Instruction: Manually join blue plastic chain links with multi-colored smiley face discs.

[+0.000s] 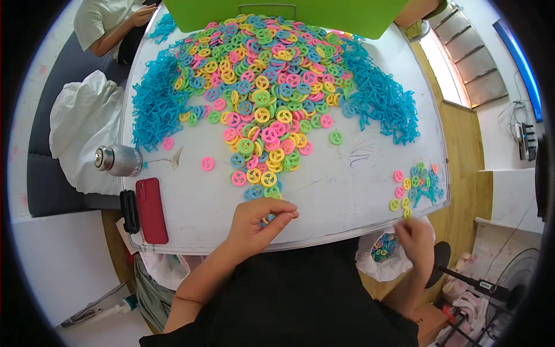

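A big heap of small spoked plastic wheels point(272, 87) in pink, yellow, green and blue spreads down the middle of the white table. My left hand point(254, 225) is curled over its near end, thumb against fingers. Blue and yellow bits of what look like wheels point(267, 220) show inside that hand. At the table's right front edge is my right hand point(417, 240), fingers bent and blurred, so I cannot make out whether it holds anything. Just beyond it lies a small group of loose wheels point(406, 184) with blue connector pieces point(426, 195).
Blue plastic connector piles point(156, 104) flank the heap. A green bin point(289, 10) stands behind it. Thermos point(121, 161), red phone point(151, 211) and black object point(129, 211) lie left. A white bag point(378, 254) of pieces hangs below the right edge, near a fan point(511, 283). Another person point(107, 26) sits far left.
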